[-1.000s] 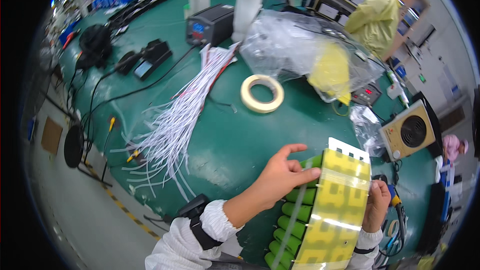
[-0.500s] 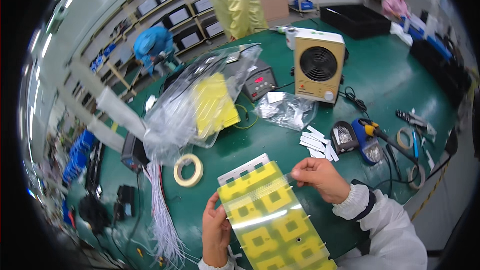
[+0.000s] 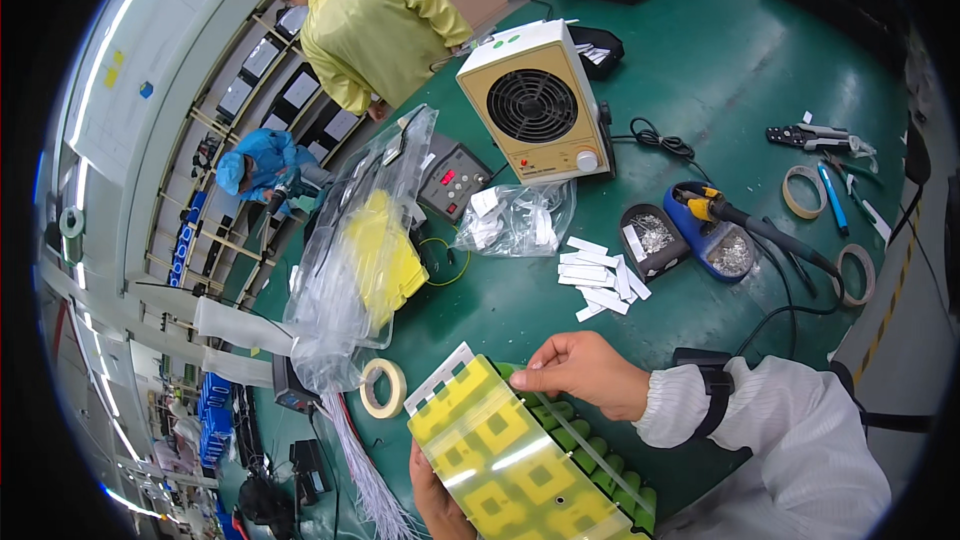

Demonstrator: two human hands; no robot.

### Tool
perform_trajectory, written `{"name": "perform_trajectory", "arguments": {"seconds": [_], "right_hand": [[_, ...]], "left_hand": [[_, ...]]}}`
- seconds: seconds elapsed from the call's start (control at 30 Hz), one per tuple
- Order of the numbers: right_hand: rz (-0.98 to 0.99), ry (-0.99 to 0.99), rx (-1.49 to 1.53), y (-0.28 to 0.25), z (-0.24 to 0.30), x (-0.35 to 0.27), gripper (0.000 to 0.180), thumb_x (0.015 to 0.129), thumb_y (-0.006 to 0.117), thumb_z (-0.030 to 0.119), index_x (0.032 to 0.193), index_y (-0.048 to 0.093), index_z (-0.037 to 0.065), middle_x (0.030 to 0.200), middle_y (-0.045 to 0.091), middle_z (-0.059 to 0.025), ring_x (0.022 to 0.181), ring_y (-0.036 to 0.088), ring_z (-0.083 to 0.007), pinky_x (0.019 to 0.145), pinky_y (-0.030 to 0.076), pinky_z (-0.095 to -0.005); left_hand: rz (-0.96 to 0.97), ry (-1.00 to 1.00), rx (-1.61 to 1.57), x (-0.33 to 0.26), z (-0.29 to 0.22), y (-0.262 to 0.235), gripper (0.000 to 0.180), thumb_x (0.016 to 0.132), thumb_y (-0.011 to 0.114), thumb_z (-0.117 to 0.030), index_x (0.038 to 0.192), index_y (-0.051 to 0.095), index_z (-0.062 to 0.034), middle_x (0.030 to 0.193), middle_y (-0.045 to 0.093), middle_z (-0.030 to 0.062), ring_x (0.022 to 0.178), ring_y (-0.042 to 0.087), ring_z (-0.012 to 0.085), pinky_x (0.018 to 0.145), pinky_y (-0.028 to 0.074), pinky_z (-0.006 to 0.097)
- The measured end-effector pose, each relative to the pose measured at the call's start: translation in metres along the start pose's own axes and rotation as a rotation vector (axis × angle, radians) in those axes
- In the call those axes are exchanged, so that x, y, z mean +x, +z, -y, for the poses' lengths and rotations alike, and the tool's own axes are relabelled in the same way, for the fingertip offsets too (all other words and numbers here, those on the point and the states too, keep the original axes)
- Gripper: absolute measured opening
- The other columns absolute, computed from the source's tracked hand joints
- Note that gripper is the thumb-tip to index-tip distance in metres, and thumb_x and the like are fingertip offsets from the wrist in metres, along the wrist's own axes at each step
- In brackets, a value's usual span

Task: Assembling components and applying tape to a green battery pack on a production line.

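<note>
Head view: one green workbench [image 3: 700, 120] in a factory hall with two other people at racks behind, one beige fan unit [image 3: 535, 105], three tape rolls, one battery pack [image 3: 520, 460] in my hands. My right hand [image 3: 585, 375] pinches its upper edge; my left hand [image 3: 440, 500] grips its underside, fingers hidden. Its long axis runs from upper left down to lower right.

Glossy yellow film on battery pack [image 3: 510, 460]; matt green table [image 3: 700, 70].
</note>
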State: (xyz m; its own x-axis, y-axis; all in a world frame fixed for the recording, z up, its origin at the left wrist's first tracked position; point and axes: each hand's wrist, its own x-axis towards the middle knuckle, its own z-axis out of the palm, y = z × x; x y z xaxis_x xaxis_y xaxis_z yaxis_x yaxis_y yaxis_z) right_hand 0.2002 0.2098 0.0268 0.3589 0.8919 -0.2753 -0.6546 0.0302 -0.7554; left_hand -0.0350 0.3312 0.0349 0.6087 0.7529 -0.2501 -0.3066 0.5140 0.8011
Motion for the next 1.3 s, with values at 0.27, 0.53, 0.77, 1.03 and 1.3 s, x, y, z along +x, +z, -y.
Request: {"name": "perform_trajectory", "arguments": {"seconds": [0.27,0.53,0.77,1.03,1.3], "right_hand": [[0.013,0.073,-0.021,0.0,-0.001,0.002,0.042,0.077,0.085,0.03,0.091,0.061,-0.001,0.08,0.061,-0.0048,0.068,0.052,-0.0098,0.059,0.042,-0.0229],[0.075,0.173,-0.053,-0.005,0.003,0.005,0.05,0.077,0.084,0.036,0.1,0.063,-0.004,0.085,0.062,-0.0054,0.074,0.052,-0.0113,0.063,0.043,-0.0241],[0.082,0.192,-0.067,-0.006,-0.003,0.006,0.059,0.078,0.083,0.037,0.112,0.059,-0.005,0.092,0.065,-0.0088,0.078,0.054,-0.0131,0.067,0.046,-0.0256],[0.074,0.194,-0.135,-0.011,-0.007,0.011,0.051,0.08,0.082,0.035,0.104,0.058,-0.003,0.086,0.063,-0.0082,0.077,0.055,-0.0128,0.066,0.045,-0.027],[-0.22,-0.118,-0.595,-0.019,-0.004,0.009,0.039,0.081,0.079,0.026,0.101,0.061,-0.003,0.076,0.058,-0.0053,0.07,0.055,-0.0129,0.063,0.045,-0.0292]], "left_hand": [[-0.027,0.007,0.052,-0.006,0.002,0.005,0.056,0.091,0.068,-0.022,0.134,0.043,0.0023,0.124,0.062,0.0184,0.104,0.067,0.0291,0.086,0.059,0.041],[-0.052,0.007,0.086,-0.011,0.002,0.008,0.051,0.092,0.064,-0.021,0.133,0.045,0.0019,0.124,0.062,0.0178,0.103,0.067,0.028,0.086,0.059,0.04],[-0.071,0.009,0.116,-0.013,0.002,0.011,0.047,0.094,0.061,-0.02,0.133,0.046,0.0015,0.123,0.062,0.0173,0.102,0.068,0.0271,0.085,0.059,0.04],[-0.085,0.013,0.158,-0.014,0.003,0.013,0.042,0.096,0.058,-0.019,0.132,0.048,0.001,0.123,0.063,0.0167,0.101,0.068,0.026,0.085,0.059,0.039],[-0.087,0.034,0.202,-0.017,-0.002,0.018,0.038,0.098,0.054,-0.018,0.131,0.049,0.0006,0.122,0.063,0.0161,0.1,0.068,0.0249,0.084,0.058,0.039]]}}
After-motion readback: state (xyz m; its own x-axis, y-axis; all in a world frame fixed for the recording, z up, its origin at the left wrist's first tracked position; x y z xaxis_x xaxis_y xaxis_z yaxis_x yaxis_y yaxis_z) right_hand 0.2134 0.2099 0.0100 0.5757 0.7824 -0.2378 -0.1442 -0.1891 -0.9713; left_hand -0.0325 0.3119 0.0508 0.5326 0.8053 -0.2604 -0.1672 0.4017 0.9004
